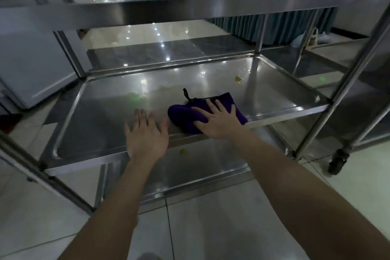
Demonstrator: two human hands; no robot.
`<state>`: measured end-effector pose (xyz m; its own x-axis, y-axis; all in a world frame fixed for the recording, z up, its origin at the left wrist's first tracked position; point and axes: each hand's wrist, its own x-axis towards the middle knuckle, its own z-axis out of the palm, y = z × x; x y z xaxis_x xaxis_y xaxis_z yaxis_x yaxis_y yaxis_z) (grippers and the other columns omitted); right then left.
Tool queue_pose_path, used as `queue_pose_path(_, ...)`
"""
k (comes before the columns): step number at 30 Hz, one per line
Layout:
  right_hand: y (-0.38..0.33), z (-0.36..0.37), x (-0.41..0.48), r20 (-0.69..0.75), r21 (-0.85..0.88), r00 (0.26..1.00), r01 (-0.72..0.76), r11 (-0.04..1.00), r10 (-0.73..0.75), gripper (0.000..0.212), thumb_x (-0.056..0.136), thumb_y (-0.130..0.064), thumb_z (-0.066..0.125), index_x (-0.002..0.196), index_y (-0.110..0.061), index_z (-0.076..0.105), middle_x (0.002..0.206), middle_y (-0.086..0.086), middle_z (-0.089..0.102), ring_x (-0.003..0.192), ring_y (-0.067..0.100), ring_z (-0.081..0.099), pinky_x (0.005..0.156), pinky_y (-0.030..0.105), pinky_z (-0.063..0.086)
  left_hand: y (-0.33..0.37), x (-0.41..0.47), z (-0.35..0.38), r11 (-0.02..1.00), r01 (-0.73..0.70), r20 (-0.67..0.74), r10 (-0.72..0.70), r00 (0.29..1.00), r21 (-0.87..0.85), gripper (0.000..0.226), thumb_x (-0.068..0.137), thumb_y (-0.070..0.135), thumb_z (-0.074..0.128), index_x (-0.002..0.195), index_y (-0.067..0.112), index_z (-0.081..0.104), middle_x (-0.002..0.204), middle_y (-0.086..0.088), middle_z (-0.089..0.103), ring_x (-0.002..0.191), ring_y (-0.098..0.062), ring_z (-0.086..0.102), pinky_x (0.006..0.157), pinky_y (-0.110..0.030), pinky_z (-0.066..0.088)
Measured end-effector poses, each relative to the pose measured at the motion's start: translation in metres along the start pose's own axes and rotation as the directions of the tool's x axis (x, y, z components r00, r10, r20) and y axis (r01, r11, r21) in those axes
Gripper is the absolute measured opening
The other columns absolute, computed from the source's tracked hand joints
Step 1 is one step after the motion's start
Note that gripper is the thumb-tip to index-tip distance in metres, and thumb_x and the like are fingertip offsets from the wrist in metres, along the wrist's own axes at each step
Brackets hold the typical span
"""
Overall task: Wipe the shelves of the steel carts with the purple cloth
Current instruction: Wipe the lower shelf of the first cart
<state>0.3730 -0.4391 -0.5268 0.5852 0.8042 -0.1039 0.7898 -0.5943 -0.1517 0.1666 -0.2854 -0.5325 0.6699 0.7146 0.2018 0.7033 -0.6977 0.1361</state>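
A steel cart with three shelves fills the view. On its middle shelf (88, 124) lies the purple cloth (181, 116), with a black loop sticking up at its far edge. My right hand (215, 120) presses flat on the cloth near the shelf's front rim, fingers spread. My left hand (146, 135) rests flat on the bare steel just left of the cloth, fingers apart and holding nothing. Yellowish spots (238, 78) and a wet smear sit on the shelf beyond the cloth. Another yellow spot (182, 151) shows on the bottom shelf.
The top shelf (168, 4) hangs over the work area. Upright steel posts (346, 82) stand at the corners. A second cart with a black castor (337, 161) stands close on the right. A white cabinet (31, 59) is at the left. Tiled floor lies below.
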Motion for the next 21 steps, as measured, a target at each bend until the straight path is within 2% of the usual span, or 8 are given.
queue_pose_path(3, 0.076, -0.016, -0.008, 0.017, 0.012, 1.0, -0.014, 1.0, 0.013, 0.076, 0.091, -0.085, 0.017, 0.162, -0.064, -0.001, 0.181, -0.01, -0.008, 0.167, 0.025, -0.01, 0.126, 0.071, -0.01, -0.002, 0.003, 0.002, 0.999, 0.02, -0.001, -0.02, 1.0, 0.034, 0.073, 0.11, 0.052, 0.01, 0.165, 0.014, 0.04, 0.176, -0.013, 0.034, 0.166, -0.029, 0.021, 0.133, -0.062, 0.01)
queue_pose_path(5, 0.142, -0.028, -0.013, 0.026, 0.012, 0.994, -0.106, 0.994, 0.106, 0.073, 0.095, -0.083, 0.024, 0.162, -0.065, 0.0, 0.181, -0.013, -0.008, 0.167, 0.022, -0.009, 0.128, 0.069, -0.008, -0.005, 0.006, 0.002, 0.997, 0.021, 0.02, -0.022, 1.0, 0.07, 0.079, 0.104, 0.053, 0.006, 0.162, 0.016, 0.044, 0.174, -0.013, 0.037, 0.164, -0.032, 0.025, 0.133, -0.063, 0.01)
queue_pose_path(7, 0.204, -0.041, -0.019, 0.046, 0.024, 0.979, -0.2, 0.979, 0.199, 0.077, 0.091, -0.088, 0.024, 0.161, -0.067, 0.001, 0.181, -0.014, -0.008, 0.167, 0.021, -0.008, 0.128, 0.069, -0.007, -0.01, 0.008, 0.001, 0.987, -0.013, 0.085, -0.001, 0.996, 0.16, 0.08, 0.1, 0.052, 0.004, 0.164, 0.021, 0.042, 0.176, -0.012, 0.031, 0.164, -0.036, 0.022, 0.132, -0.063, 0.008)
queue_pose_path(9, 0.243, -0.049, -0.024, 0.061, 0.022, 0.967, -0.25, 0.968, 0.248, 0.085, 0.084, -0.096, 0.023, 0.16, -0.068, 0.001, 0.181, -0.014, -0.008, 0.167, 0.023, -0.008, 0.127, 0.071, -0.006, -0.012, 0.006, 0.001, 0.962, -0.055, 0.131, 0.021, 0.991, 0.267, 0.063, 0.107, 0.042, 0.017, 0.164, 0.027, 0.041, 0.177, -0.01, 0.027, 0.163, -0.04, 0.022, 0.131, -0.069, 0.011)
queue_pose_path(10, 0.251, -0.051, -0.024, 0.064, 0.016, 0.966, -0.25, 0.968, 0.249, 0.089, 0.08, -0.1, 0.022, 0.16, -0.068, 0.001, 0.181, -0.013, -0.008, 0.167, 0.025, -0.008, 0.126, 0.072, -0.006, -0.009, 0.005, -0.002, 0.959, -0.045, 0.138, 0.006, 0.99, 0.28, 0.06, 0.108, 0.04, 0.02, 0.163, 0.028, 0.04, 0.177, -0.01, 0.027, 0.163, -0.04, 0.021, 0.13, -0.07, 0.011)
queue_pose_path(14, 0.243, -0.042, -0.024, 0.019, 0.005, 0.983, -0.182, 0.983, 0.182, 0.098, 0.076, -0.106, 0.015, 0.162, -0.064, -0.003, 0.182, -0.003, -0.008, 0.166, 0.035, -0.01, 0.12, 0.081, -0.008, 0.063, 0.019, -0.012, 0.988, 0.026, 0.111, -0.043, 0.993, 0.149, 0.084, 0.098, 0.051, -0.002, 0.168, 0.026, 0.036, 0.179, -0.008, 0.025, 0.166, -0.036, 0.014, 0.133, -0.063, 0.003)
queue_pose_path(17, 0.239, -0.04, -0.024, -0.007, 0.0, 0.989, -0.148, 0.989, 0.148, 0.101, 0.075, -0.106, 0.01, 0.164, -0.061, -0.005, 0.182, 0.001, -0.009, 0.165, 0.039, -0.013, 0.117, 0.083, -0.011, 0.142, 0.04, -0.007, 0.999, 0.015, 0.109, -0.021, 0.994, 0.049, 0.077, 0.106, 0.052, 0.0, 0.167, 0.024, 0.037, 0.18, -0.005, 0.023, 0.168, -0.033, 0.007, 0.133, -0.062, 0.003)
queue_pose_path(21, 0.24, -0.037, -0.02, -0.023, -0.013, 0.992, -0.126, 0.992, 0.126, 0.101, 0.075, -0.104, 0.007, 0.165, -0.06, -0.004, 0.182, 0.003, -0.01, 0.165, 0.04, -0.013, 0.115, 0.082, -0.013, 0.17, 0.041, 0.017, 0.981, -0.002, 0.13, -0.024, 0.991, 0.194, 0.059, 0.112, 0.042, 0.017, 0.165, 0.024, 0.037, 0.179, -0.011, 0.023, 0.167, -0.038, 0.01, 0.133, -0.062, 0.009)
